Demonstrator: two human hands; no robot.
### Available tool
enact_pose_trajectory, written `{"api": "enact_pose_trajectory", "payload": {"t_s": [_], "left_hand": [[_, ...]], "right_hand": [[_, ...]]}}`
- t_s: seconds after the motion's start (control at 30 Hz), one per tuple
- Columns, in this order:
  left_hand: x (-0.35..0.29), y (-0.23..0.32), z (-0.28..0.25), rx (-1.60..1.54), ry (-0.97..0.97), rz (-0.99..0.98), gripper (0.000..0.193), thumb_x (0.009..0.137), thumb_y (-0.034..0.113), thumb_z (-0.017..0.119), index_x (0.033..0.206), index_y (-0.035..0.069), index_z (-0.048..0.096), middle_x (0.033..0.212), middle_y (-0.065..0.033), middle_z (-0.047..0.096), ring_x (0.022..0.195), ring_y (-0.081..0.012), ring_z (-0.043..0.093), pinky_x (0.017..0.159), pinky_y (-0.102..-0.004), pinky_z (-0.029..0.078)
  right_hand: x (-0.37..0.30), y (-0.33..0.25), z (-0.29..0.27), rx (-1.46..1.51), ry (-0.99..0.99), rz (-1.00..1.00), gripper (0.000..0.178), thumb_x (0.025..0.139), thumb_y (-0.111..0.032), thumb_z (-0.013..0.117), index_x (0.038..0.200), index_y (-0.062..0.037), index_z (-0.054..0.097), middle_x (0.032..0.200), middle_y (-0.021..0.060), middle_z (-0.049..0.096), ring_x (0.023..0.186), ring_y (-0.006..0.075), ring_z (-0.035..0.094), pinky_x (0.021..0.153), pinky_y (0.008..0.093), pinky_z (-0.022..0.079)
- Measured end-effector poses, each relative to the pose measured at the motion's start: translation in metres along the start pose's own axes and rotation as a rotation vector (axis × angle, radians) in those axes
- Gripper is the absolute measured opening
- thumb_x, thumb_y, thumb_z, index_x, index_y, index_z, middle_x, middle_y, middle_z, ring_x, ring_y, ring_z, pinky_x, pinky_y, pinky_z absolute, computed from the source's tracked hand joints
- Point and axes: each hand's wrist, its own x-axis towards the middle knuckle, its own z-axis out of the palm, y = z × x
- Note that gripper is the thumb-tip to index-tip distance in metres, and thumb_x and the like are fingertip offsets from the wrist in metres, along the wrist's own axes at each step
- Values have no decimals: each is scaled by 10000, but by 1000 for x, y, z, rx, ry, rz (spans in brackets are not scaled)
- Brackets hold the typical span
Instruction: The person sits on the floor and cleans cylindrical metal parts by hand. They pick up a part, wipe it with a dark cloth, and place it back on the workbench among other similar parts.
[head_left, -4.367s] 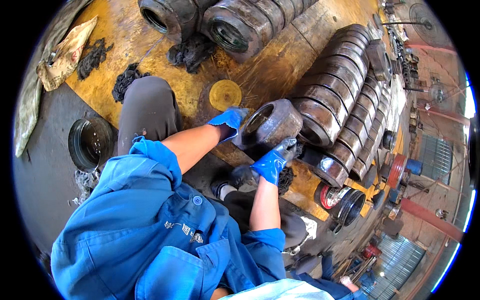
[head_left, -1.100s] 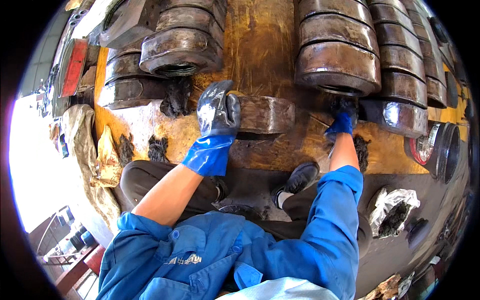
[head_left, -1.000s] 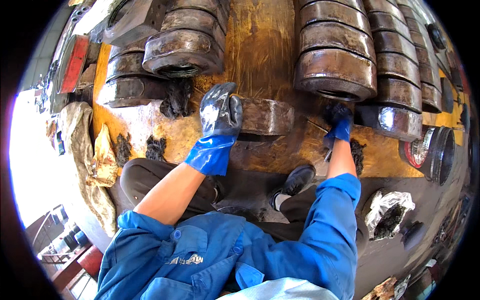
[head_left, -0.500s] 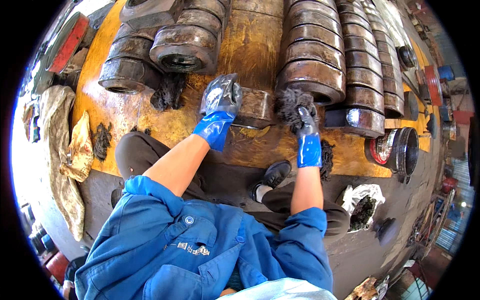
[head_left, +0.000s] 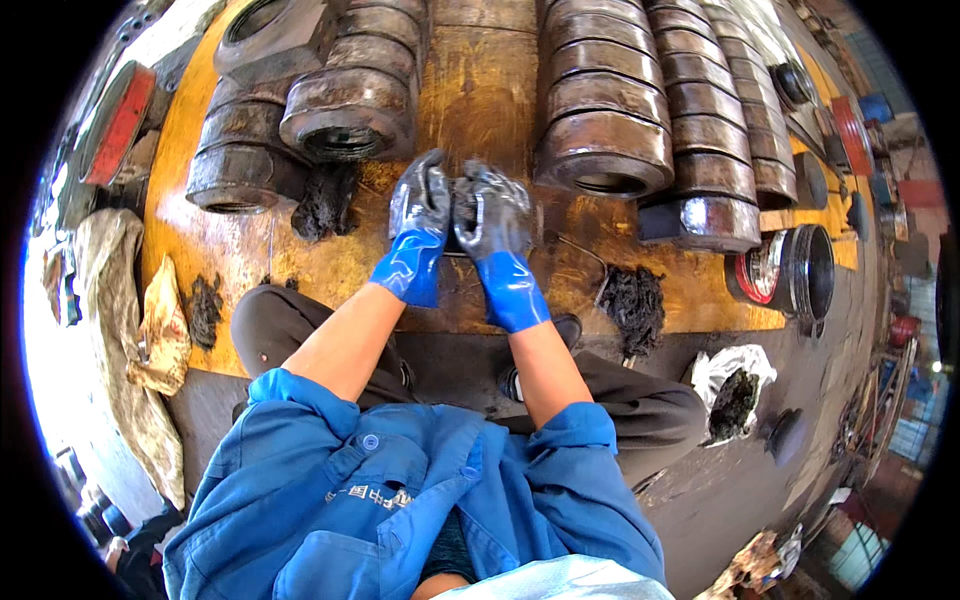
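Both gloved hands now meet over the steel ring.
The right hand has swung in from the far-right stack; its fingers and the left hand's curl around the ring, mid-bench.

Both hands, left hand and right hand, meet over the yellow bench. Beyond the fingertips a bare lane of bench runs between two ring stacks: left stack and right stack. A black grease clump lies outboard of the left fingers. A second clump sits outboard of the right wrist. Bench below both palms is open up to the knees.
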Motion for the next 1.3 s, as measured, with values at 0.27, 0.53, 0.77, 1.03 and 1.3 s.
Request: {"api": "enact_pose_trajectory", "payload": {"t_s": [0.27,0.53,0.77,1.03,1.3], "left_hand": [[0,-7,11,-38,147,15,318,1045,139,530,1312,25,659,1089,-132,710,992,-243,655,893,-365,540],[-3,-3,11,-57,102,-109,338,1034,223,537,1286,54,687,1149,-152,742,1049,-252,688,952,-396,537],[5,-33,11,-279,12,-62,349,1047,243,549,1272,8,676,1186,-172,730,1055,-276,691,958,-418,544],[2,-4,21,295,63,-3,321,996,259,566,1206,76,725,1134,-203,741,1062,-387,697,958,-462,545],[4,-5,17,262,17,-7,348,1024,227,533,1222,0,707,1140,-205,746,1057,-319,708,966,-413,538]], "right_hand": [[-35,50,41,996,311,535,354,910,-220,665,1225,-59,691,1271,107,698,1159,312,668,1041,447,525],[-26,22,15,256,152,195,318,953,-261,652,1199,-70,714,1239,119,726,1131,290,684,987,441,534],[-16,9,19,36,161,-39,282,923,-227,627,1152,-98,732,1319,103,692,1214,319,643,1048,501,473],[-95,130,51,443,374,832,328,974,-194,661,1252,-21,679,1220,162,727,1089,320,699,976,439,545],[-46,62,48,1192,671,978,357,949,-233,707,1238,-28,663,1157,177,704,1070,329,663,966,451,529]]}}
